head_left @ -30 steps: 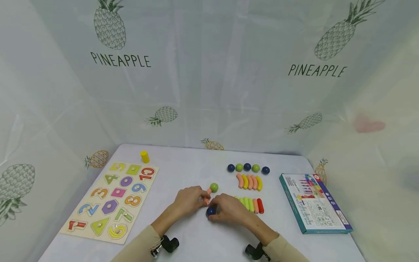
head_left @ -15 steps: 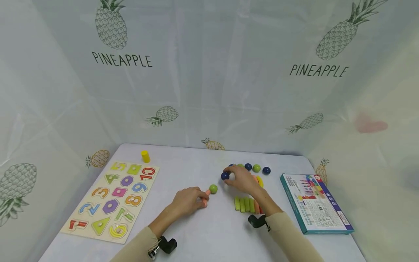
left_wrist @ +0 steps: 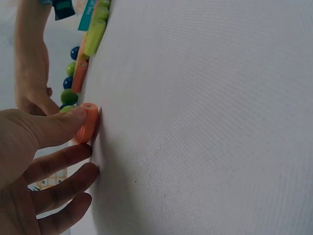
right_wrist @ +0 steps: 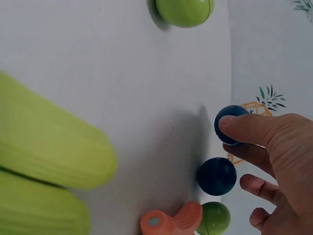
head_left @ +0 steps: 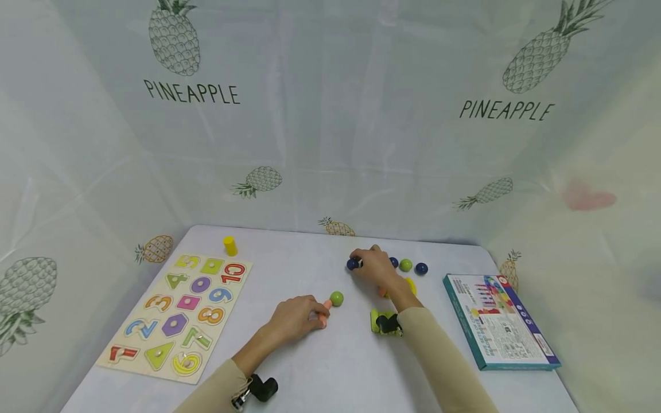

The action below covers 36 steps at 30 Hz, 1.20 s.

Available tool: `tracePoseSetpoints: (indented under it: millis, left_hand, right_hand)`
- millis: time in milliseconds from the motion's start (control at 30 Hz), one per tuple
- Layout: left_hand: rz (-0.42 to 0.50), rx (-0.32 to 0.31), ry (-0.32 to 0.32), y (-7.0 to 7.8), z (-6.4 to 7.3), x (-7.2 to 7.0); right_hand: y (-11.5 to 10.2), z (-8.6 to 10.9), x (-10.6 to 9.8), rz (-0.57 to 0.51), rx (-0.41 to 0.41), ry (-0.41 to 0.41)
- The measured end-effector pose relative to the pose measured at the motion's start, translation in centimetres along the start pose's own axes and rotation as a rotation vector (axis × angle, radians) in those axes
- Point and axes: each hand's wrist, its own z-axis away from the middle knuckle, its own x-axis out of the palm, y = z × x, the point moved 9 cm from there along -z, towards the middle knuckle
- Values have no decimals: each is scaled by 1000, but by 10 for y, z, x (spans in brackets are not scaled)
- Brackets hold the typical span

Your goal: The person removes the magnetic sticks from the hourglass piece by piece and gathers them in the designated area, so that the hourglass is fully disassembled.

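Observation:
My left hand (head_left: 295, 316) pinches an orange magnetic stick (left_wrist: 92, 122) between thumb and forefinger, low over the white table. A green ball (head_left: 337, 298) sits at the stick's far end. Toward the back of the table, my right hand (head_left: 374, 267) grips a dark blue ball (right_wrist: 234, 110) by thumb and forefinger. Beside that hand in the right wrist view are another dark blue ball (right_wrist: 216, 177), a green ball (right_wrist: 215, 218) and an orange curved stick (right_wrist: 188, 219). In the head view, the right hand and wrist partly cover the ball row and the curved sticks.
Yellow-green sticks (right_wrist: 49, 137) lie nearer the front, partly under the right forearm. A number puzzle board (head_left: 193, 298) lies left, with a yellow cylinder (head_left: 230, 246) behind it. A flat teal-edged box (head_left: 498, 321) lies at the right.
My right hand has carried the dark blue ball from beside the left hand up to the left end of the ball row. The left hand stays almost still with the orange magnetic stick.

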Motion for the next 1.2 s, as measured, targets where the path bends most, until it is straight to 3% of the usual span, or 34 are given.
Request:
tracePoseSetpoints:
  millis: [567,1200]
  left_hand:
    - [5,-11,-22,-1,-2,5]
    - [8,-11,-36,0,0,3]
  right_hand:
    - [8,-12,13,161,24,10]
    - [0,-5,0,159,-14,54]
